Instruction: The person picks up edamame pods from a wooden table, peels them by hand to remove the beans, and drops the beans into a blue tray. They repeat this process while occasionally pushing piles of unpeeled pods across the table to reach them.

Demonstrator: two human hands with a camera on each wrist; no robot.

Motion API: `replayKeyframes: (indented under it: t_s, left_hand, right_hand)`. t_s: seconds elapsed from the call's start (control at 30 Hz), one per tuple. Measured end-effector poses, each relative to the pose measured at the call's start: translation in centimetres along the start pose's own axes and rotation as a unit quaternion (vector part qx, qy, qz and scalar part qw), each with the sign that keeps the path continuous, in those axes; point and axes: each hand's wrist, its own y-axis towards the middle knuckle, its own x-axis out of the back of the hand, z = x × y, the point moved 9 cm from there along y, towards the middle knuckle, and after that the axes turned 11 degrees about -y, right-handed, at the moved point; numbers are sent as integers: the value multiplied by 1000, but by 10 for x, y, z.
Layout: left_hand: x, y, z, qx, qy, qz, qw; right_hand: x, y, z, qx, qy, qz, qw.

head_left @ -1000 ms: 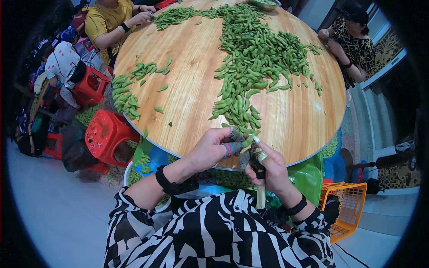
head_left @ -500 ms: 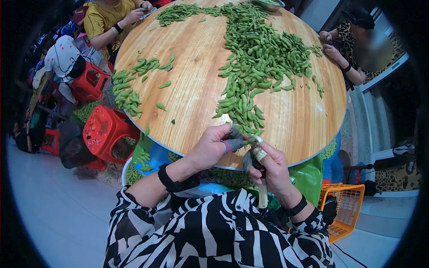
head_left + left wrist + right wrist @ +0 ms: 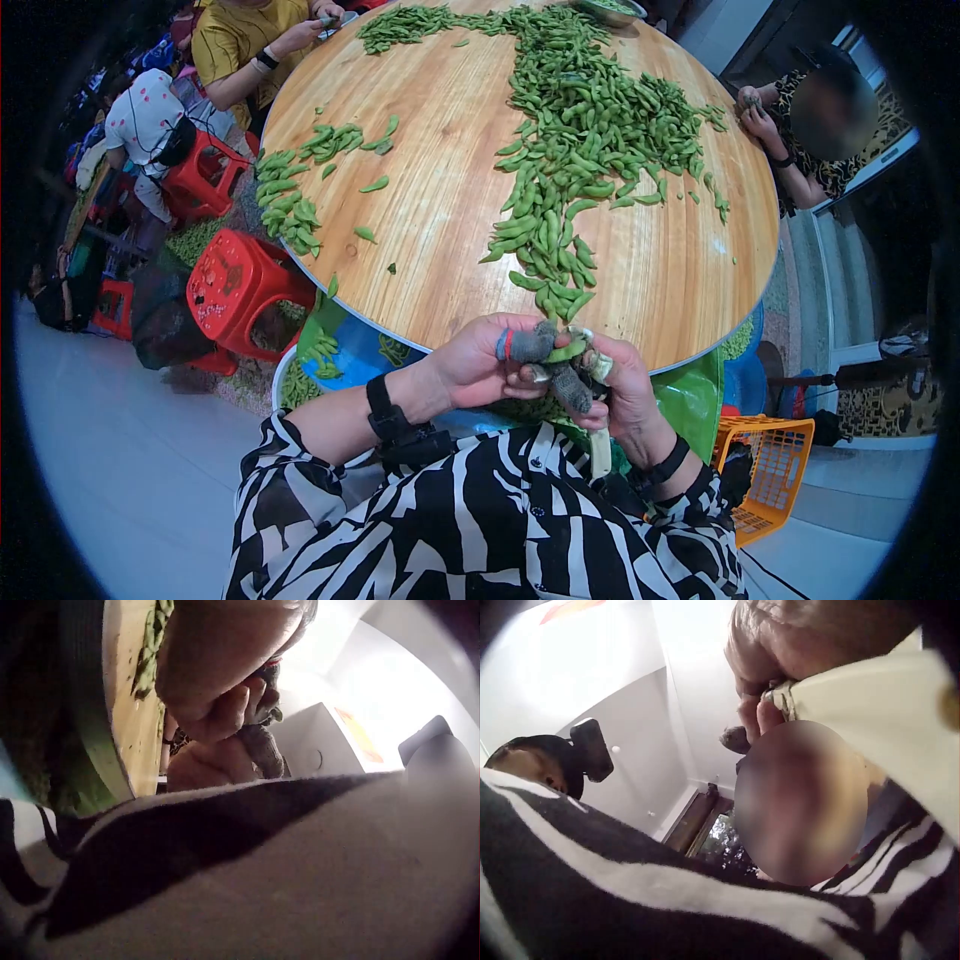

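Just over the near table edge in the head view, my left hand (image 3: 475, 362) pinches a green soybean pod (image 3: 568, 352). Grey cloth sleeves (image 3: 530, 345) cover some of its fingers, one with a red and blue band. Facing it, my right hand (image 3: 630, 390) grips a tool with a cream-coloured handle (image 3: 600, 455) that sticks out below the palm. This handle (image 3: 862, 705) looms large in the right wrist view. The tool's working end is hidden among the fingers, so I cannot tell its kind. A long heap of soybean pods (image 3: 570, 150) reaches down the table towards both hands.
The round wooden table (image 3: 430, 200) holds a smaller group of pods (image 3: 285, 205) at its left edge. Red stools (image 3: 235, 290) stand to the left, an orange crate (image 3: 775, 470) at lower right. Two people sit across the table. A bowl (image 3: 612, 10) sits at the far edge.
Both hands have come slightly down towards the body and closer together. The left fingers have turned and now overlap the right hand around the pod.
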Motion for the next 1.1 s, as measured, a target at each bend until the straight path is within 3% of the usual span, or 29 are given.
replayKeyframes:
  t_s: [0.07,0.13,0.2,0.4,0.47,0.53,1.1]
  left_hand:
    - [-9,-2,-7,-20,46,-5,999]
    - [-1,-2,-21,-55,126,-90,986]
    - [-2,-5,-22,-38,146,-55,987]
    - [-12,-9,-24,-52,200,-50,977]
    - [-17,-12,-29,-68,293,-66,952]
    - [-11,-10,-30,-80,304,-72,947]
    - [-10,-11,-26,-179,293,-99,934]
  right_hand:
    - [1,-3,6,8,-8,-45,999]
    - [-5,-2,9,10,-41,-66,997]
    - [-4,-1,14,22,-105,-116,987]
    - [-3,0,13,41,-118,-84,989]
    - [-5,-1,13,42,-120,-78,989]
    - [-11,-1,16,62,-162,-79,982]
    - [-10,-7,11,74,-146,-95,982]
